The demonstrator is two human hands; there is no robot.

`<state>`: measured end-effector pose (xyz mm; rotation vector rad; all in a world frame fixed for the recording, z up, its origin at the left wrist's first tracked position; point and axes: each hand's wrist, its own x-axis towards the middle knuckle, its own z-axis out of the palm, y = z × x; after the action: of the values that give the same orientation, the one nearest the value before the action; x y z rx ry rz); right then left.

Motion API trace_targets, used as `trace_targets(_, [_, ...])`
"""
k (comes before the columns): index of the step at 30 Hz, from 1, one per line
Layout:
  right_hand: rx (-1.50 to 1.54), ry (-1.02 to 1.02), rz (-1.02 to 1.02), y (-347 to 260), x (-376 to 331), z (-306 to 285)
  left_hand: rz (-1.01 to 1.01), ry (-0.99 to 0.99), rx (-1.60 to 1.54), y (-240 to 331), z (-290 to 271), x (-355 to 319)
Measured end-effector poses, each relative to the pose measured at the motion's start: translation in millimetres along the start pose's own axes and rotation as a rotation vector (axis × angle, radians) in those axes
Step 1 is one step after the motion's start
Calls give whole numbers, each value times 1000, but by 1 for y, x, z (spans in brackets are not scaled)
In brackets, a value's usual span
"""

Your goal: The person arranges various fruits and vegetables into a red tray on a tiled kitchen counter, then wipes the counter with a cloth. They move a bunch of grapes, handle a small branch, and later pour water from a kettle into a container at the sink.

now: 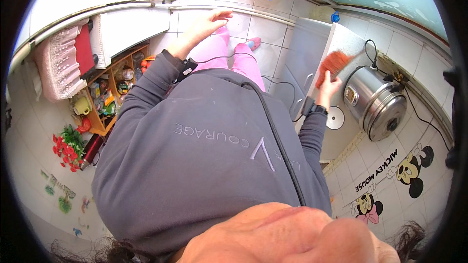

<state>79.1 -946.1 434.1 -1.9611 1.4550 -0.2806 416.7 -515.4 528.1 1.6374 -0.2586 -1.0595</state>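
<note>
My right hand (329, 85) is closed around an orange bristle brush (332, 63), whose head rests on the grey-white countertop (349, 39). A black band sits on that wrist. My left hand (208, 23) is stretched forward over the tiled floor, fingers apart, holding nothing; a small black device with a cable is strapped at its wrist. My grey sweatshirt and pink trousers fill the middle of the view.
A steel rice cooker (374, 103) stands on the counter right of the brush, its black cord running along the wall. A wooden shelf (108, 92) with cups and jars is at left, red flowers (67, 147) below it. A round white lid (335, 118) lies near my right forearm.
</note>
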Motion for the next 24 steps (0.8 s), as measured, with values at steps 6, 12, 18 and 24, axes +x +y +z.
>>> trace_targets(6, [-186, -201, -846, -124, -98, 63, 46, -28, -161, 5, -10, -11])
trace_targets(12, [-200, -395, -1070, -238, -155, 168, 93, -170, 271, -20, -83, -28])
trace_targets(18, [-213, -254, -1107, -308, -194, 280, -278, -290, 98, -79, -178, -51])
trace_targets(24, [257, -784, -177, -292, -258, 426, -358, -8, -28, -136, -208, -21])
